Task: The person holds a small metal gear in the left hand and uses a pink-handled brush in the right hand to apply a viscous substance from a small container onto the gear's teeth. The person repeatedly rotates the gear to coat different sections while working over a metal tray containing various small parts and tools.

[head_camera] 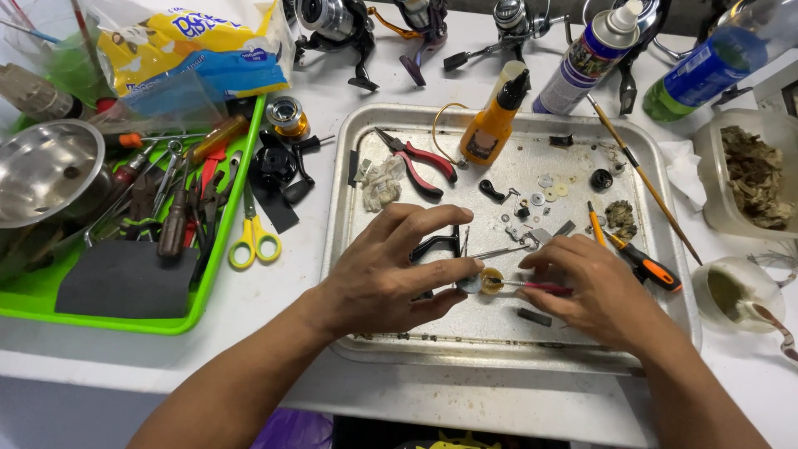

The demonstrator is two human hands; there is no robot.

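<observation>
Left hand [391,270]: fingers curled, thumb and forefinger pinching a small round brass part [490,281] over the centre of the metal tray [345,249]. Right hand [594,291]: fingers closed around a thin red-handled tool [540,287], its tip touching the brass part. Loose washers [549,187], red pliers [420,162], an orange bottle [490,125] and an orange screwdriver [644,264] lie on the tray beyond the hands. A green tray [208,274] of tools sits left on the white desk [291,291].
</observation>
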